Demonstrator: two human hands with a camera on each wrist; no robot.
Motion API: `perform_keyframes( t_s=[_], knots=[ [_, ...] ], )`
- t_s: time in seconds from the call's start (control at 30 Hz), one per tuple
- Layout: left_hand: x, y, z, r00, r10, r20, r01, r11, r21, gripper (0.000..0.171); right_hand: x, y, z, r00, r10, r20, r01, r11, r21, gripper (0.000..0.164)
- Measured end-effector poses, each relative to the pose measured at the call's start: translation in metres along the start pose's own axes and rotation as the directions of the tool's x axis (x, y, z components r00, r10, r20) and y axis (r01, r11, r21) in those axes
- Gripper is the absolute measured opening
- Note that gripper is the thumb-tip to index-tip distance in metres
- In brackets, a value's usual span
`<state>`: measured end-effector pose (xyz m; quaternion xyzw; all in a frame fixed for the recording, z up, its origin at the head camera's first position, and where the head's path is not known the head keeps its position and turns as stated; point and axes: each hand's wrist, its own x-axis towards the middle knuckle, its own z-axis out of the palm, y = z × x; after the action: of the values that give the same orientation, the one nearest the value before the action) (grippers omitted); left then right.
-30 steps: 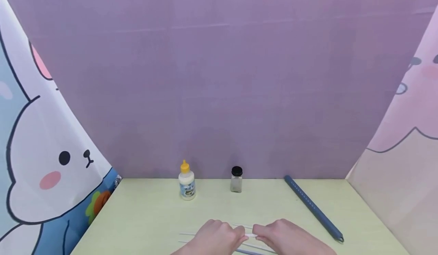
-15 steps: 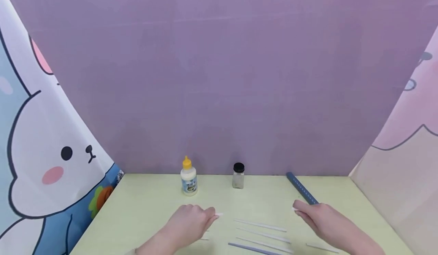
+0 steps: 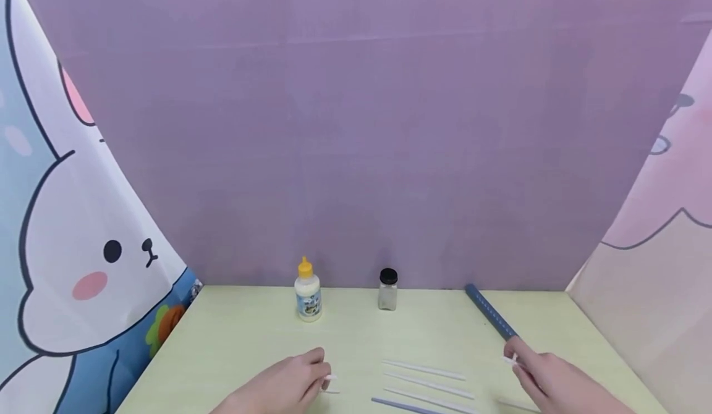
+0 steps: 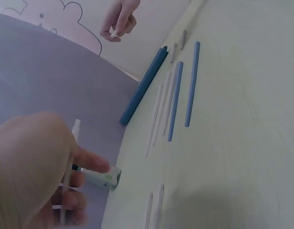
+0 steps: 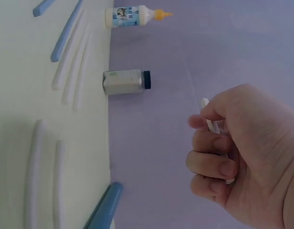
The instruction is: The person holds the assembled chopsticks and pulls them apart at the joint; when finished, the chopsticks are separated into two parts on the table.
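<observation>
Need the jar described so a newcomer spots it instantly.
Find the pale table, then its far edge by the purple backdrop. Between the white bottle and the long blue rod stands a small squarish jar. Its black lid sets it apart from the bottle's yellow nozzle.

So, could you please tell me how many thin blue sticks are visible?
2: the inner blue stick lies beside the three white sticks; the outer blue stick lies on its other side. Others may be hidden.
</observation>
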<state>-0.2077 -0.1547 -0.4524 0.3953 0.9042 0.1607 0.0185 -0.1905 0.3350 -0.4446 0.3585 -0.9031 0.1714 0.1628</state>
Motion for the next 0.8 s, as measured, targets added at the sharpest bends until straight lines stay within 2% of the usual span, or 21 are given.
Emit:
perform_keyframes(
  t_s=[0.07, 0.13, 0.23, 0.37, 0.47, 0.57, 0.63, 0.73, 0.8],
  knots=[
    [-0.002, -0.003, 0.004, 0.999, 0.012, 0.035, -0.012, 1.0, -0.003, 0.016, -0.007, 0.005, 0.005, 0.999, 0.026, 0.035, -0.028, 0.999, 0.047, 0.032],
    [-0.003, -0.006, 0.007, 0.998, 0.041, 0.042, -0.042, 0.999, 0.015, 0.014, -0.012, 0.01, 0.01, 0.996, 0.034, 0.081, -0.044, 0.992, 0.115, 0.034],
    [-0.004, -0.008, 0.011, 0.997, 0.054, 0.063, -0.053, 0.998, -0.019, 0.015, -0.018, 0.017, 0.017, 0.986, 0.024, 0.164, -0.065, 0.967, 0.248, 0.037],
    [-0.003, -0.011, 0.013, 0.994, 0.067, 0.082, -0.059, 0.994, -0.087, 0.019, -0.024, 0.027, 0.028, 0.99, -0.061, 0.128, 0.026, 0.965, 0.26, 0.046],
    [-0.002, -0.015, 0.015, 0.993, 0.106, 0.056, -0.1, 0.989, -0.106, 0.017, -0.029, 0.032, 0.034, 0.989, -0.111, 0.093, 0.086, 0.968, 0.236, 0.046],
    [-0.002, -0.02, 0.021, 0.992, 0.125, 0.036, -0.119, 0.985, -0.124, 0.014, -0.035, 0.033, 0.038, 0.982, -0.083, 0.168, 0.03, 0.954, 0.298, 0.035],
    [-0.002, -0.023, 0.025, 0.992, 0.123, 0.031, -0.118, 0.985, -0.128, 0.012, -0.038, 0.032, 0.04, 0.979, -0.091, 0.183, 0.033, 0.955, 0.296, 0.029],
    [-0.004, -0.027, 0.032, 0.996, 0.085, 0.028, -0.079, 0.982, -0.17, 0.009, -0.039, 0.03, 0.044, 0.974, -0.095, 0.204, 0.031, 0.955, 0.295, 0.024],
    [-0.005, -0.029, 0.035, 0.998, 0.061, 0.02, -0.056, 0.98, -0.191, 0.008, -0.039, 0.027, 0.045, 0.965, -0.055, 0.255, -0.03, 0.948, 0.317, 0.02]
  ],
)
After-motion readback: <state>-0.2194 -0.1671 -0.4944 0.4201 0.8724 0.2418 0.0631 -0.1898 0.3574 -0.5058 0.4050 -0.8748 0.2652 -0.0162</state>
